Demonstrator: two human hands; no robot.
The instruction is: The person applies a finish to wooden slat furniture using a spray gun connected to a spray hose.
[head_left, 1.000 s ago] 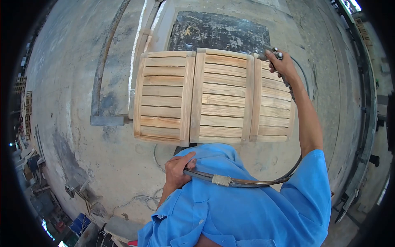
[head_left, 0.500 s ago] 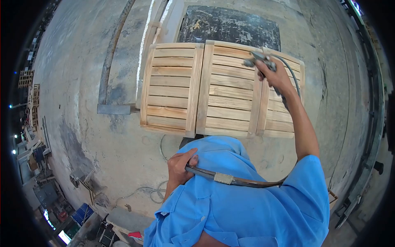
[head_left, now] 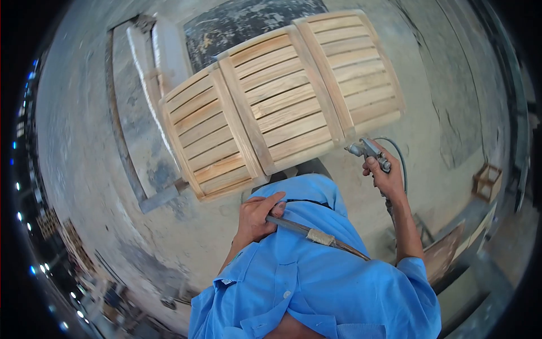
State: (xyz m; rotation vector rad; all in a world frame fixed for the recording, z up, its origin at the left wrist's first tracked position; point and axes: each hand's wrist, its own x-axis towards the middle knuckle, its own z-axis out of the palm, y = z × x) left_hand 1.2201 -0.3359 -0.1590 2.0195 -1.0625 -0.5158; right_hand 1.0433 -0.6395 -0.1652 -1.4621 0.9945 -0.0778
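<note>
My right hand (head_left: 385,175) grips a metal spray gun (head_left: 367,150), held just off the near right corner of a slatted wooden panel (head_left: 282,101) that lies flat below me. A dark hose (head_left: 316,235) runs from the gun across my blue shirt. My left hand (head_left: 257,217) clamps that hose against my chest. The panel has several horizontal slats between upright rails.
A dark stained board (head_left: 243,20) lies beyond the panel. A metal bar (head_left: 127,164) runs along the concrete floor at the left. A small wooden frame (head_left: 486,182) stands at the right, near wooden pieces (head_left: 446,251).
My right hand pulled the spray gun back from over the panel's far right part to its near right corner. My head turned, so the panel now looks tilted. The left hand kept its hold.
</note>
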